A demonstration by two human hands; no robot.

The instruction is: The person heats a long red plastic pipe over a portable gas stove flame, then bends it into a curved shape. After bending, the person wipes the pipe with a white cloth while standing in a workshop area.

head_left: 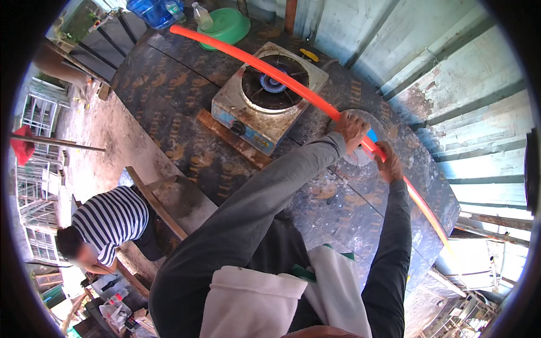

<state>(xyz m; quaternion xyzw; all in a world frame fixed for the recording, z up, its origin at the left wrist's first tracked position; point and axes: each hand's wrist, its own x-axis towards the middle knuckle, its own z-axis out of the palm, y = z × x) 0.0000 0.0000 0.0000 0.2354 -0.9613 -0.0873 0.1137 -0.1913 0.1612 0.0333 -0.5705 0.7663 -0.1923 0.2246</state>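
A long orange pipe [242, 56] slants across the table from far left to near right, bowing slightly. My left hand [353, 129] is closed around its middle. Just right of it, my right hand [390, 162] also grips the pipe. Between the hands a small blue patch [372, 136] shows by the pipe; its kind cannot be made out. Below them lies a round grey disc-like thing [356, 155], partly covered by my hands. The pipe's left stretch passes above a single-burner gas stove [248, 107] with a blue centre [274, 83]; whether that is flame is unclear.
A green basin [231, 28], a clear bottle [202, 17] and a blue water jug [151, 12] stand at the far edge of the dark table [169, 112]. A wooden strip [232, 138] lies before the stove. Corrugated metal wall [439, 73] bounds the right. A person in stripes [112, 217] bends at left.
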